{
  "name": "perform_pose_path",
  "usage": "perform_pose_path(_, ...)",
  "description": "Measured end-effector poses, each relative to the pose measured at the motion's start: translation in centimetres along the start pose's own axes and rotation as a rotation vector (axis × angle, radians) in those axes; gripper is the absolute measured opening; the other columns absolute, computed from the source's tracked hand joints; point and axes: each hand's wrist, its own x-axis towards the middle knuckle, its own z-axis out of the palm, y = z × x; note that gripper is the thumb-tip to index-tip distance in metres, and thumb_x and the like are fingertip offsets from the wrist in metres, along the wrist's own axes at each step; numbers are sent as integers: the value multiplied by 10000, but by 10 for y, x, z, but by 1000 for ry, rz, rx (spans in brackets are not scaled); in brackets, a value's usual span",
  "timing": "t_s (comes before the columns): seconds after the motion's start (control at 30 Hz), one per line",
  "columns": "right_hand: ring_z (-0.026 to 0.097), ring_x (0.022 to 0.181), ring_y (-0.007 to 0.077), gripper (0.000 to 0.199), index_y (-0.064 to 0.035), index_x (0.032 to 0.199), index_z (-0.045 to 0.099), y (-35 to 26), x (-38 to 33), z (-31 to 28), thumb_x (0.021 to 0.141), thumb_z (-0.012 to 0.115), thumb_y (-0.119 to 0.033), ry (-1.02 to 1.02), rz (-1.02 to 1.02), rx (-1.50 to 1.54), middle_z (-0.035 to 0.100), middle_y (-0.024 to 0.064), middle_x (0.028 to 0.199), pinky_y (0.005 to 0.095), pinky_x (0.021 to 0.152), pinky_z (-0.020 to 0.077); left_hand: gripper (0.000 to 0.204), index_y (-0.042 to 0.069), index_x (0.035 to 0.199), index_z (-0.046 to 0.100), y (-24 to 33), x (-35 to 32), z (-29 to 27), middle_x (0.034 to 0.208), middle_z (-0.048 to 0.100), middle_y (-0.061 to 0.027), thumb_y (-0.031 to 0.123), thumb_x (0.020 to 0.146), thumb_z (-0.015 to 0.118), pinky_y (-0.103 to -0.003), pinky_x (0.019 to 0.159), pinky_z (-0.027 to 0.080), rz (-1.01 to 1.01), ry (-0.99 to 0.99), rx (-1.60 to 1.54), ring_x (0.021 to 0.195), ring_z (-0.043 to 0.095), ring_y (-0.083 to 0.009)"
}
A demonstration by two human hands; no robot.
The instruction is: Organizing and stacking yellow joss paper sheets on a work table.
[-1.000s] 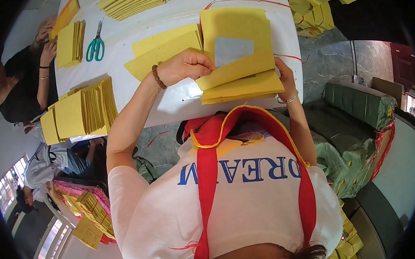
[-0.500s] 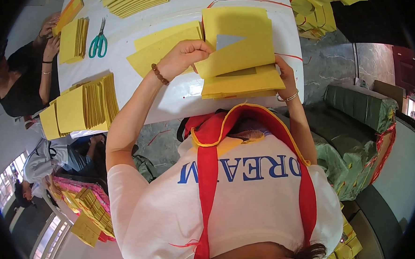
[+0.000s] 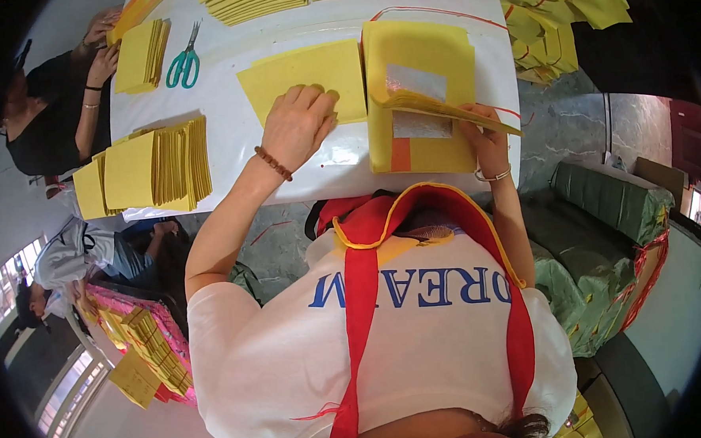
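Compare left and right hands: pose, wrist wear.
Left hand is over the left yellow pile, knuckles up; right hand grips the edge of raised yellow sheets.
Left hand wears a brown bead bracelet; right hand, a thin pale bangle.
Shared: both bare, ungloved.

The white-covered table [image 3: 225,91] has a glossy top that catches pale light along its near edge. Grey marbled floor [image 3: 553,129] with lighter veining shows to the table's right and, strewn with scraps of red string [image 3: 270,229], past its near edge. Bulky green-wrapped bundles [image 3: 612,185] sit near the table's right corner, with a pale wall [image 3: 676,305] beyond them. Farther right of the table is a dark red door [image 3: 688,122]. Well off the table's near-left corner, barred windows [image 3: 70,388] glow with white daylight
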Motion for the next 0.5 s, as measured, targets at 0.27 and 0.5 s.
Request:
perform_pose_path(0.27, 533, 977, 111, 271, -21, 1113, 551, 0, 1, 0, 844, 574, -32, 68, 135, 97, 586, 39, 1066, 245, 823, 432, 108, 53, 869, 587, -47, 4, 43, 849, 554, -91, 123, 787, 581, -371, 709, 423, -8, 78, -224, 814, 521, -287)
perform_pose_path(0.5, 546, 936, 105, 285, 6, 1107, 552, -14, 12, 2, 858, 586, -129, 105, 172, 80, 596, 40, 1044, 241, 806, 432, 168, -3, 859, 591, -46, 20, 18, 694, 568, -36, 163, 852, 567, -256, 561, 405, -394, -34, -641, 613, 484, -111)
